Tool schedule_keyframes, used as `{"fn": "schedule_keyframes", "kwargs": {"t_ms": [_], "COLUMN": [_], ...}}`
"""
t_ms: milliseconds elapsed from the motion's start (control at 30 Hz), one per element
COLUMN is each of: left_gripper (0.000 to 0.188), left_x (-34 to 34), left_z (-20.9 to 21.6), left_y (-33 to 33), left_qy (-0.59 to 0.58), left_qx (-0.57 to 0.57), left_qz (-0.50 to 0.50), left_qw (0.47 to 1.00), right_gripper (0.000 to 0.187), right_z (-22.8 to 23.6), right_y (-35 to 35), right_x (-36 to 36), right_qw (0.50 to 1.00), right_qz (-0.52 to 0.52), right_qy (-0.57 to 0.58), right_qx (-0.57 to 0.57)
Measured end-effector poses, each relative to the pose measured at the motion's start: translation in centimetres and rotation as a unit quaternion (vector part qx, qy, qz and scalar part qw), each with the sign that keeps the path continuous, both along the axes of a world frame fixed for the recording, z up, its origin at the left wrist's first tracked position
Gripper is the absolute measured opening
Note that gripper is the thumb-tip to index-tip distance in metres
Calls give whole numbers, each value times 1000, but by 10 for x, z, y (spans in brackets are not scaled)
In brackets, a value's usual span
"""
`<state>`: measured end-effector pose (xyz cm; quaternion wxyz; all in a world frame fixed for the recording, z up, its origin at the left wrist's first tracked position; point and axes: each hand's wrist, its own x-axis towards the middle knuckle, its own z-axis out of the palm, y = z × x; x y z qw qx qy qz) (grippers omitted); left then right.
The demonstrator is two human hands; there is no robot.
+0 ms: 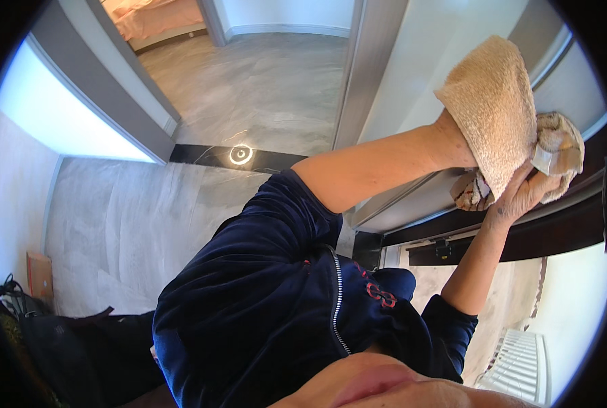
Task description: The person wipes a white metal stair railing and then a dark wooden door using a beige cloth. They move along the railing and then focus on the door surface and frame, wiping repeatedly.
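Note:
A thick beige towel [497, 102] hangs over my left hand [453, 139] at the upper right. Only the wrist and the edge of that hand show, as the towel hides its fingers. Right beside it, my right hand [524, 194] is closed round a crumpled beige bundle [558, 153] with a paler, smoother patch in its middle. I cannot make out whether the bundle is part of the towel. Under the towel's lower edge, near my left wrist, a creased brownish piece with dark marks [472, 192] sticks out.
Close to my hands are a pale wall panel [446, 61] and a dark door edge [555, 221]. A white radiator [517, 364] stands at the lower right. At the left, a small brown box [40, 275] is beside dark cables [8, 294]. A black threshold strip [201, 155] crosses the grey floor.

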<state>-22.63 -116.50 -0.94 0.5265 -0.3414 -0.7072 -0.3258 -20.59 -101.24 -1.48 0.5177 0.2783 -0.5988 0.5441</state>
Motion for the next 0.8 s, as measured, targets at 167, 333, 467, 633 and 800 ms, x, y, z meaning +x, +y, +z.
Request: {"fn": "schedule_keyframes", "kwargs": {"t_ms": [167,333,467,633,800], "left_gripper": [48,64,78,95,104], "left_x": [9,15,26,44,50], "left_z": [-23,-82,-132,-172,-203], "left_y": [-4,-5,-8,-6,-10], "left_qy": [-74,-95,-111,-159,-270], "left_qx": [61,24,3,4,74], "left_qz": [-91,-38,41,88,-16], "left_qw": [991,994,993,983,960], "right_gripper": [58,57,52,62,59], "right_z": [-34,-88,-146,-225,-284], "right_y": [-2,-17,-24,-6,-1], "right_x": [7,17,28,63,77], "right_qw": [970,876,851,937,921], "right_qz": [-206,268,278,-183,-132], "right_qy": [-32,-230,-258,-169,-242], "right_qx": [126,-327,-364,245,274]}}
